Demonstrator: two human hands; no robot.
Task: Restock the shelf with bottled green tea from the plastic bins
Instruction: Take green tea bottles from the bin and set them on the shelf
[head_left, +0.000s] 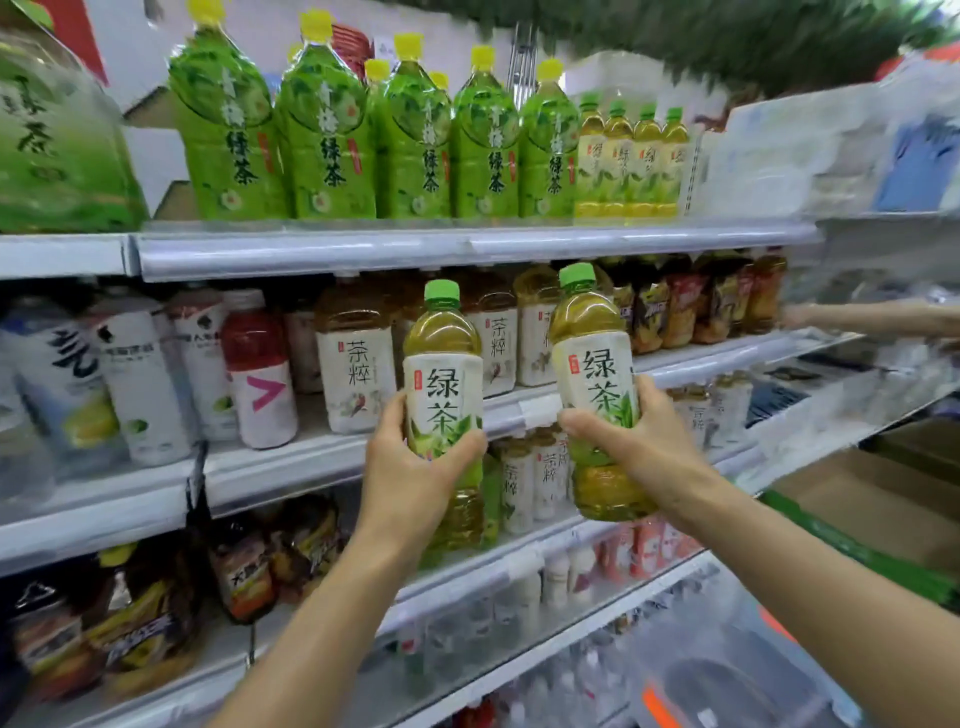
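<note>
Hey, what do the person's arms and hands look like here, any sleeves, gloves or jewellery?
Both forearms are bare for as far as the head view shows them: no sleeve reaches into the picture. The left hand and the right hand wear no gloves, and no ring, watch or bracelet is visible on either wrist or on the fingers that show.

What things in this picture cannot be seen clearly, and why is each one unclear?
All in the head view:
- Lower part of the left bottle: covered by the left hand.
- Middle of the right bottle: covered by the right hand.
- Plastic bin, bottom right: blurred and cut by the frame edge; contents unreadable.
- Another person's arm: cut by the right edge.
- Large bottle, top left: blurred and cut off.
</note>
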